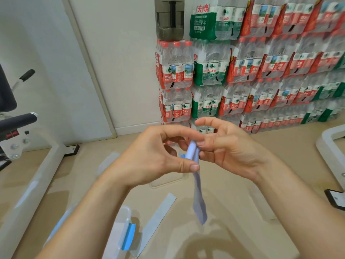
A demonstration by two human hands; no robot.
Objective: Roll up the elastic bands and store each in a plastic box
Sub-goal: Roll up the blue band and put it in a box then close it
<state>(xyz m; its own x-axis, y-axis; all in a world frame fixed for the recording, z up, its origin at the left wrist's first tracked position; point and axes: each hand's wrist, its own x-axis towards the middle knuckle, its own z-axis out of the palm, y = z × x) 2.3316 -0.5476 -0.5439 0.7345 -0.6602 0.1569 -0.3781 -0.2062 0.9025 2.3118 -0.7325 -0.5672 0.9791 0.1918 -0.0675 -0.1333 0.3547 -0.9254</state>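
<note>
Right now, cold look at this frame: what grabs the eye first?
Dead centre, the left hand and right hand pinch a pale blue elastic band, its loose tail hanging down toward the floor. Behind them, a wall of shrink-wrapped water bottle packs fills the upper right. At the bottom left sits a clear plastic box with a blue latch, beside a second flat band on the floor.

One head-worn camera looks forward and down (wide-angle), close over the floor (233,184).

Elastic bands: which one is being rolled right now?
The pale lilac band, pinched between the left hand and right hand, its tail dangling. The other band lies flat on the floor, untouched.
</note>
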